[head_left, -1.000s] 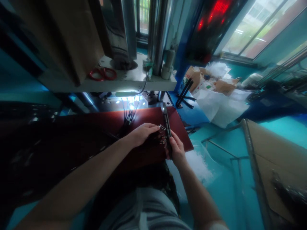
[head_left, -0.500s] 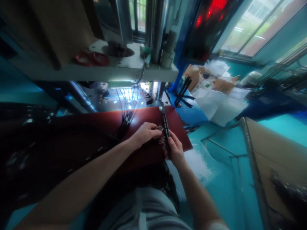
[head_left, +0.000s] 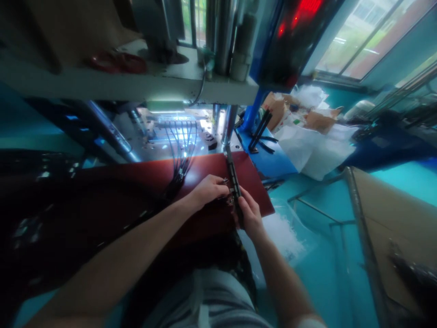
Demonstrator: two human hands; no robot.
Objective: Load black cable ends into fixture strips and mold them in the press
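Note:
A long narrow black bar (head_left: pixel 232 172) lies on the dark red work surface (head_left: pixel 146 175), running away from me toward the press. My right hand (head_left: pixel 250 212) is closed round its near end. My left hand (head_left: pixel 209 189) has its fingers curled and pinched on small metal-tipped connectors (head_left: pixel 228 197) right beside the bar. A bundle of thin black wires (head_left: pixel 180 168) runs from my left hand up across the red surface into the lit area under the press.
A press with steel columns (head_left: pixel 223 36) and a white upper plate (head_left: pixel 164 84) stands over the bench. Red rings (head_left: pixel 118 64) lie on that plate. More black bars (head_left: pixel 260 130) lie on a blue surface to the right, beside white bags and cardboard (head_left: pixel 312 136). A metal frame (head_left: pixel 355 218) stands at the right.
My left fingers have curled in from stretched flat to pinched at the connectors. The view has tilted down slightly, showing more of the lit area under the press. My right hand stays on the bar.

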